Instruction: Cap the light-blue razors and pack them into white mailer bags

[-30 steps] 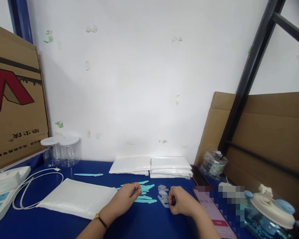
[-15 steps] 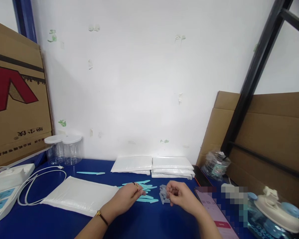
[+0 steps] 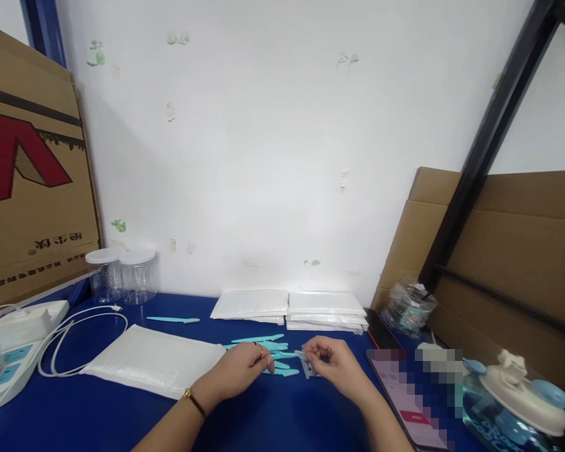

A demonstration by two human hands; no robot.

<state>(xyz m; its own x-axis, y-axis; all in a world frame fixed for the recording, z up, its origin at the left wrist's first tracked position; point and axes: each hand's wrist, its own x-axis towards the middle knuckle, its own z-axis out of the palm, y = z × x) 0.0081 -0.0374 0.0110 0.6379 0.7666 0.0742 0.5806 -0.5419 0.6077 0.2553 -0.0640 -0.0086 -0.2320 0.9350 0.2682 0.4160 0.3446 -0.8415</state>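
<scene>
Over the blue table [image 3: 273,417], the left hand [image 3: 245,369] pinches a slim teal tool [image 3: 284,355] above loose teal pieces [image 3: 285,372], its tip at a clear cap [image 3: 301,355] clamped in the fingers of the right hand [image 3: 333,361]

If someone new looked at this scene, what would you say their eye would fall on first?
Probably the hands, low in the middle: the left hand holding a turquoise stick, the right hand with a small translucent piece at its fingers. Next might come the big red emblem on the cardboard box at far left, then the white packets stacked along the table's back.
</scene>
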